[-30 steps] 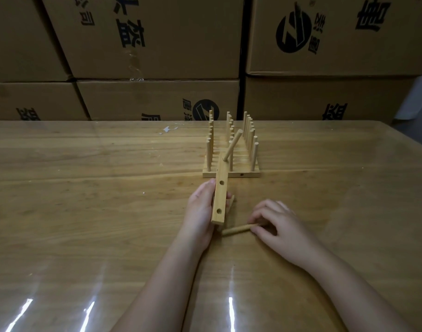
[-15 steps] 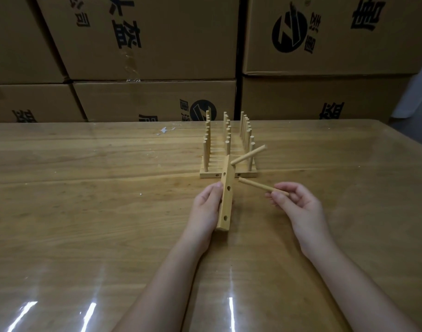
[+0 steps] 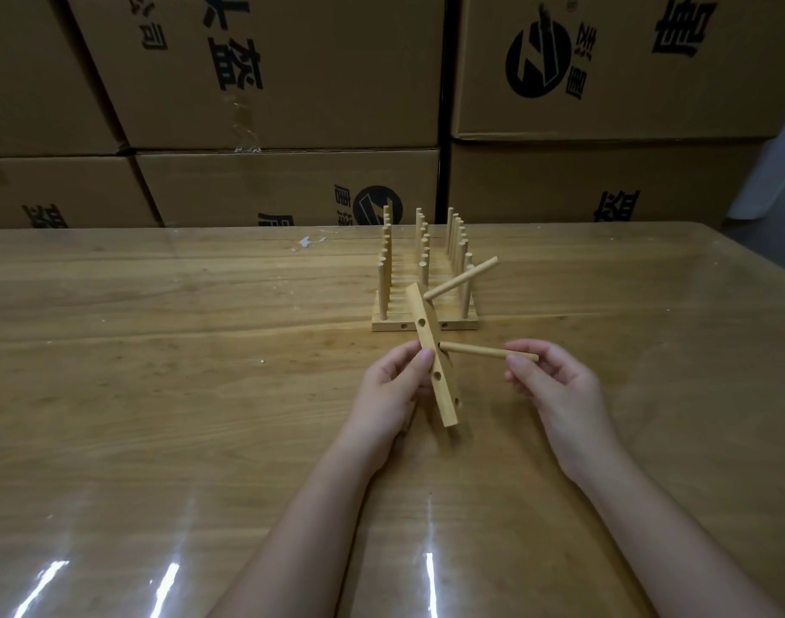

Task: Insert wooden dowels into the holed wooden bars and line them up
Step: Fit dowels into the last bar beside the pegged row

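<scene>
My left hand (image 3: pixel 393 385) grips a holed wooden bar (image 3: pixel 431 350), held tilted above the table. One dowel (image 3: pixel 462 278) sticks out of the bar's far end, pointing up and to the right. My right hand (image 3: pixel 551 381) pinches a second dowel (image 3: pixel 480 351) by its right end. That dowel lies nearly level, and its left tip is at the bar's middle hole. Behind my hands, a row of finished bars with upright dowels (image 3: pixel 424 278) stands lined up on the table.
The wooden table (image 3: pixel 159 394) has a glossy transparent cover with glare spots near the front. Stacked cardboard boxes (image 3: pixel 270 82) form a wall along the table's far edge. A scrap of white paper (image 3: pixel 308 243) lies at the back.
My right hand lifted a loose dowel off the table and brought it to the bar's middle hole. My left hand turned the bar so its fitted dowel points right.
</scene>
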The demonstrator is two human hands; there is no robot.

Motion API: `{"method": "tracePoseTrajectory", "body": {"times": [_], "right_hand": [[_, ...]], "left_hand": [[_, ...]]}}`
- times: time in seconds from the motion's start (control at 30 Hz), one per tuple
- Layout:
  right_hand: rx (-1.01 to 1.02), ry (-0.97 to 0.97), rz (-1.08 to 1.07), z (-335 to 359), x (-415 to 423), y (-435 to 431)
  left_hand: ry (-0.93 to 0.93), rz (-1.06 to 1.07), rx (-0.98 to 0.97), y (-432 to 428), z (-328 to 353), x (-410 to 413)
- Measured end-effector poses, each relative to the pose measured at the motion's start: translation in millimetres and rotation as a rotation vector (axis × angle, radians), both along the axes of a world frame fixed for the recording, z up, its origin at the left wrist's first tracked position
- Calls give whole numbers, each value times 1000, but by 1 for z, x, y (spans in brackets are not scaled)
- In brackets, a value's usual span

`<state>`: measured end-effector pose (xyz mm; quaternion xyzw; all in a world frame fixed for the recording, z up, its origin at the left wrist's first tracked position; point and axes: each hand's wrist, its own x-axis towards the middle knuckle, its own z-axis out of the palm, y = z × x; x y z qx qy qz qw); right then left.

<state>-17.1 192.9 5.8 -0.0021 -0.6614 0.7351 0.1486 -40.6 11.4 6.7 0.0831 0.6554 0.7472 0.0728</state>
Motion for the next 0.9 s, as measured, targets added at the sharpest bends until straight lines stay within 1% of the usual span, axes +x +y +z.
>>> {"method": "tracePoseTrajectory", "body": {"times": [0.17, 0.27, 0.47, 0.63, 0.8, 0.9], "right_hand": [[-231, -20, 106, 3, -2, 0], [-252, 2, 109, 3, -2, -2], [-112, -18, 12, -1, -2, -4], [131, 116, -51, 1, 1, -9], [225, 193, -67, 5, 5, -10], [266, 206, -58, 6, 6, -11]], "left_hand": [[-15, -17, -9, 0, 2, 0], [-15, -17, 9, 0, 2, 1], [-6, -28, -44, 1, 3, 3], [-1, -42, -63, 1, 3, 3], [5, -58, -69, 2, 1, 3], [16, -72, -79, 1, 0, 2]]}}
